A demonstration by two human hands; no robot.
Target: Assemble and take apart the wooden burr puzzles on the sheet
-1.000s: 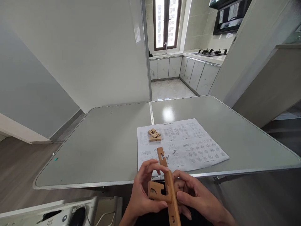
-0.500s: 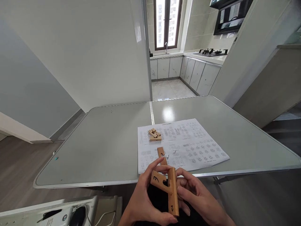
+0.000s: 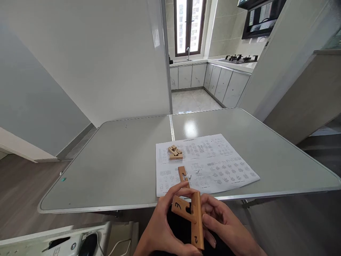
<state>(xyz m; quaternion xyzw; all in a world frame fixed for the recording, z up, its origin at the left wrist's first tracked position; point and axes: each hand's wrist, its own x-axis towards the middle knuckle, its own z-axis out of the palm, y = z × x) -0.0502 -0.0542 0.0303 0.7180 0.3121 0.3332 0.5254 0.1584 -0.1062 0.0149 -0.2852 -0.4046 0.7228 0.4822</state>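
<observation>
Two notched wooden puzzle pieces, joined at an angle, are held up in front of me near the table's front edge. The longer wooden puzzle piece [image 3: 197, 222] stands nearly upright and has a mark like a 2 near its lower end. From its left side juts the shorter piece [image 3: 181, 208], marked like a 3. My left hand [image 3: 166, 224] grips the pair from the left, thumb at the bottom and fingers at the top. My right hand [image 3: 223, 222] is curled against the right side, thumb and fingers touching the pieces.
On the table [image 3: 119, 167] lies a printed instruction sheet [image 3: 223, 163]. A loose notched wooden piece [image 3: 182, 172] rests on it just beyond my left fingers. Farther back sits a small pile of wooden pieces [image 3: 176, 153]. At lower left is a tray [image 3: 106, 227] with a cable.
Both hands and the joined pieces have shifted slightly downward. The grip looks the same, and the things on the sheet have stayed put.
</observation>
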